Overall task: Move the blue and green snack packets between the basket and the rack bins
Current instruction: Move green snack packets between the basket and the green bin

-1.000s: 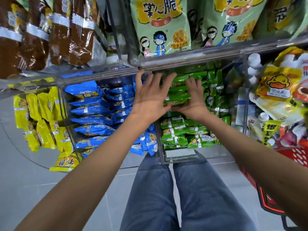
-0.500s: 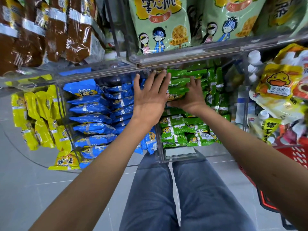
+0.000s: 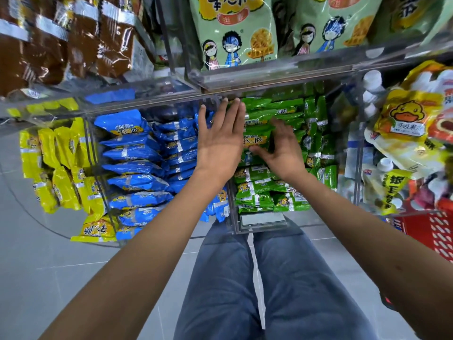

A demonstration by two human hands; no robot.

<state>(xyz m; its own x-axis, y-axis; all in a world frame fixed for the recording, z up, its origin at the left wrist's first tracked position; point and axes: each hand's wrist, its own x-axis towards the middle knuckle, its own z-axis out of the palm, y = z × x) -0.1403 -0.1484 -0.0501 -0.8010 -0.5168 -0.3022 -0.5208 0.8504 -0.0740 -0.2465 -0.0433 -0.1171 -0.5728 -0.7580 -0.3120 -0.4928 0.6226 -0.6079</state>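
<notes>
Green snack packets: small glossy foil pillow packs, bright green, silver crimped ends, orange-yellow label patch. They're stacked flat in layers in the centre clear acrylic rack bin, and the stack reaches nearly to the shelf above. Blue snack packets: same pack shape in blue foil with silver bands and a yellow label, piled in the bin just left, with a clear divider wall between the two. Left hand: grip apart, fingers straight and together, thumb out, back of hand to camera, sitting over the divider with fingertips at the top of the green stack. Right hand: grip apart, fingers spread and laid on the upper green packs, thumb pointing left beneath one label-up green pack. Its fingers are motion-blurred, so cannot tell if any pack is lifted. Further left is a bin of yellow foil packets. Upper shelf has brown foil bags at left and large pale-green bags with cartoon kids above the hands. The bin to the right holds yellow duck-print pouches and white-capped bottles. Red plastic basket is at the lower right edge, partly out of frame. Below are the person's legs in blue jeans and a grey tiled floor.
</notes>
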